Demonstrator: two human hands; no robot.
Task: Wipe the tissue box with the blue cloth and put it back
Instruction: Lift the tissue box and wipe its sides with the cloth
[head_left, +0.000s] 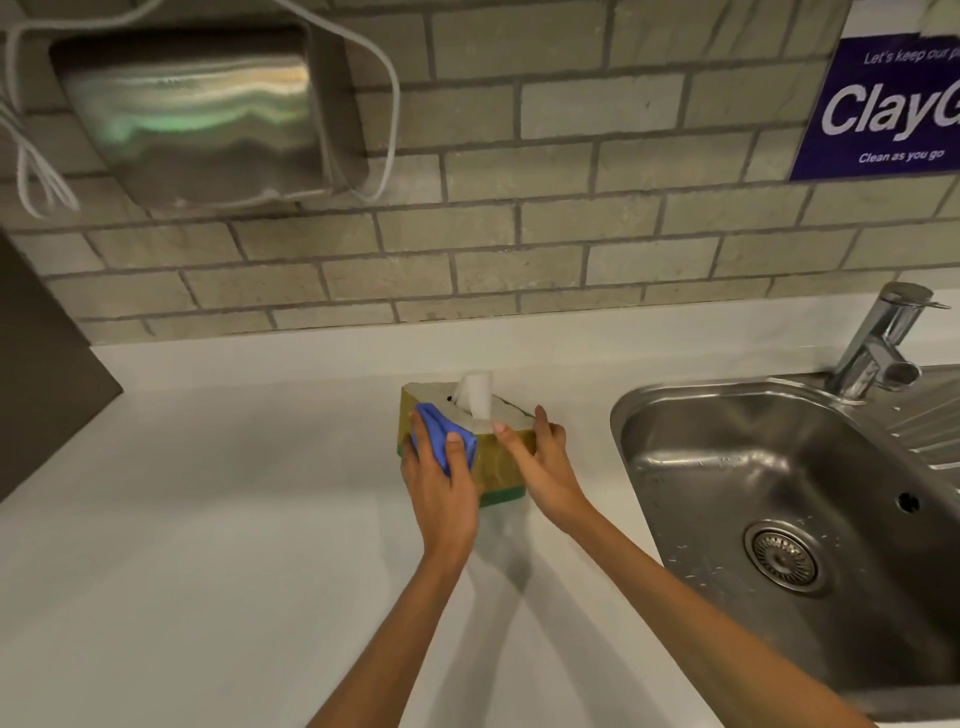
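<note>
A yellow-and-green tissue box (501, 460) with a white tissue (477, 392) sticking up from its top stands on the white counter (208, 519), left of the sink. My left hand (440, 483) presses a bunched blue cloth (441, 434) against the box's near-left corner. On the box's right side, my right hand (543, 457) grips it, thumb on the top edge. The box looks slightly tilted; whether its base rests fully on the counter is unclear.
A steel sink (779, 493) with a drain and a chrome tap (878, 345) lies to the right. Behind is a brick-tile wall with a steel hand dryer (208, 114), white cables, and a purple sign (883, 109). A dark panel (36, 374) stands at the far left.
</note>
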